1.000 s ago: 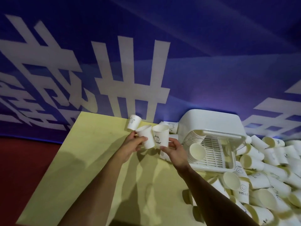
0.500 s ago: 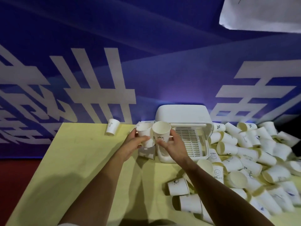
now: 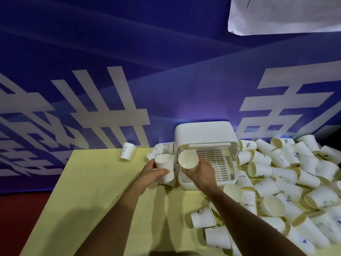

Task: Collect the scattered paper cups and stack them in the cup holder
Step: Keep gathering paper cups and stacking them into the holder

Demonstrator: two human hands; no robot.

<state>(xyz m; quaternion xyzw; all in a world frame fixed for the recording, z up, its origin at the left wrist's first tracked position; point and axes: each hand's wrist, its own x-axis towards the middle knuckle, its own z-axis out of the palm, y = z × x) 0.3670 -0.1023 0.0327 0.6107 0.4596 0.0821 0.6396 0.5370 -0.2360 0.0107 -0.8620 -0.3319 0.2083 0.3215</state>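
The job looks to be in its early part. A large heap of paper cups (image 3: 287, 174) lies on the table (image 3: 88, 185) to the right of the white cup holder (image 3: 203, 133). The cups are tipped on their sides, piled over one another and spilling round its front right corner, so far more are loose than stored. A few more cups (image 3: 162, 147) lie just beside the holder's left wall. A lone cup (image 3: 127, 152) stands well apart at the table's far edge, near the blue backdrop (image 3: 110, 52).

The holder is open, its lid raised at the back. Its slatted tray (image 3: 218, 163) shows mostly bare. Only at the left front is there what looks like a short nested stack (image 3: 184, 177), partly hidden by the right hand (image 3: 203, 172), so I cannot count it.

The right hand grips a tilted cup (image 3: 188, 159), fingers curled round its lower wall and its mouth turned toward the camera, right over that left front spot. It seems about to be seated on the stack. The left hand (image 3: 151, 172) grasps a second cup (image 3: 164, 163), mouth up, just left of the holder and above the table.

Once these two go in, nearly everything is left to do — the side cluster, the lone cup and the whole heap.
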